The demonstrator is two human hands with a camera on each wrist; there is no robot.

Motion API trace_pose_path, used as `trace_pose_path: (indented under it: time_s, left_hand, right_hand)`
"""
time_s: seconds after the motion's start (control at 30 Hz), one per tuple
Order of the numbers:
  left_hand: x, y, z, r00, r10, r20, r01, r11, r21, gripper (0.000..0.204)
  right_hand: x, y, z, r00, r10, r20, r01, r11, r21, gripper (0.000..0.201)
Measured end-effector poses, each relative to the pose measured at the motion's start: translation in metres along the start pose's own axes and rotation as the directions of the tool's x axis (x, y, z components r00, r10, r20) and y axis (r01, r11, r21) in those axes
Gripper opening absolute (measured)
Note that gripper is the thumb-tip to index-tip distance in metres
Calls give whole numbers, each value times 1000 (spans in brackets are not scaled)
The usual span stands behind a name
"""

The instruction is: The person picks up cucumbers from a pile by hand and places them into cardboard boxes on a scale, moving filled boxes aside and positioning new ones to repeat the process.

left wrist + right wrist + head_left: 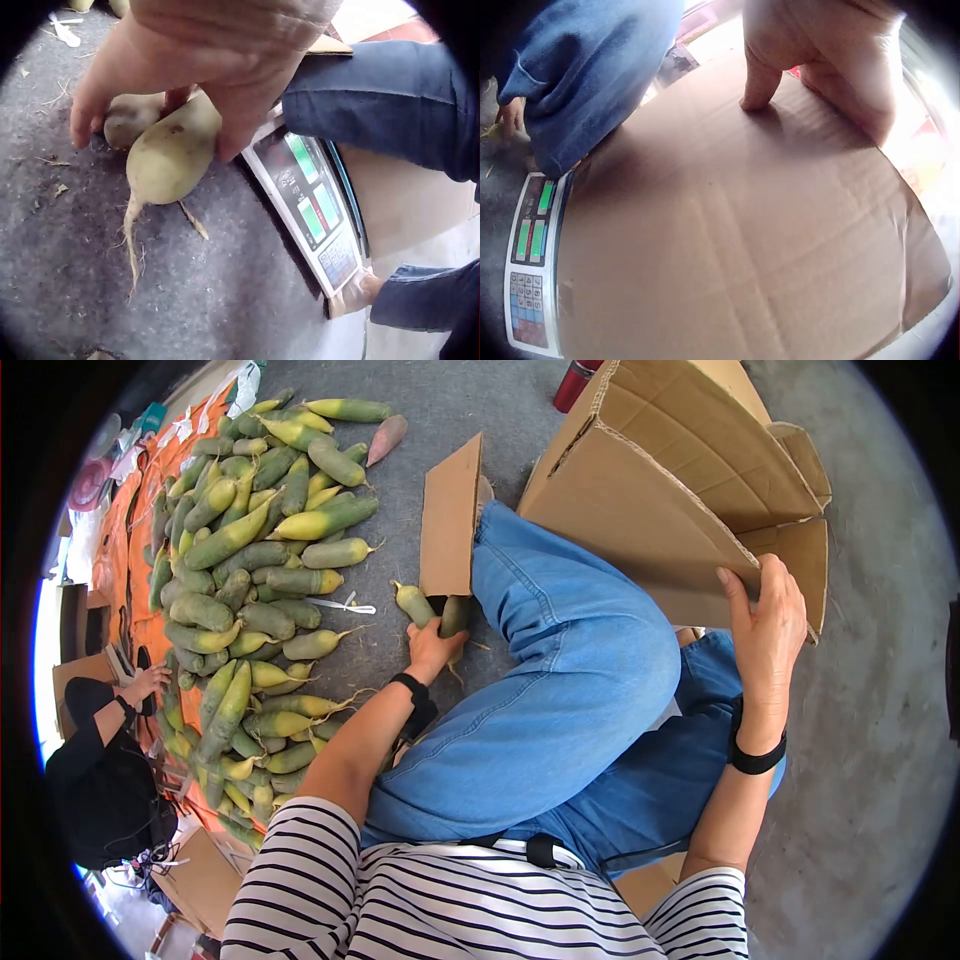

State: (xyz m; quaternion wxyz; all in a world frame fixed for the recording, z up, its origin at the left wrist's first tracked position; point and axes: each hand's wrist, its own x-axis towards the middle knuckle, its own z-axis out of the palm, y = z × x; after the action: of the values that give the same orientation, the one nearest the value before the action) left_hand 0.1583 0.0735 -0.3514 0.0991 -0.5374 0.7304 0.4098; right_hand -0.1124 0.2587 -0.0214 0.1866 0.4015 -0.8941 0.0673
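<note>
Two green radishes lie under my left hand [432,650], beside the knee. In the left wrist view, the left hand [202,52] grips them between thumb and fingers: a pale radish [176,154] with a long thin root, and another [131,120] partly hidden behind it. The right hand [772,625] holds the edge of a large cardboard box [640,520], thumb on its outer face and fingers over the rim. The right wrist view shows this box [705,240] under the right hand [825,60]; the fingertips past the rim are hidden.
A big pile of radishes [240,550] covers the left floor on an orange sheet. A scale [307,210] stands beside the box. One cardboard flap [450,520] juts out near the knee. Another person [110,770] is at the far left; a red bottle [575,385] stands at the top.
</note>
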Motion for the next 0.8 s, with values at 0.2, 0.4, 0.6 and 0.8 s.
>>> trace_pose_path:
  time_s: [0.2,0.4,0.6,0.8]
  left_hand:
    - [-38,-60,-27,947,148,285,-105,981,-160,56]
    - [-93,-24,-137,929,71,364,130,857,-499,43]
    - [-124,128,-235,630,710,-314,-777,578,-250,56]
    - [-151,326,-235,-352,725,-592,-818,69,571,55]
  right_hand:
    - [1,4,-1,1000,-16,-9,16,1000,21,27]
    - [1,11,4,997,-69,-41,70,998,8,27]
    - [-3,11,5,996,-48,-70,49,999,23,27]
    - [-5,12,7,996,-48,-74,50,998,27,28]
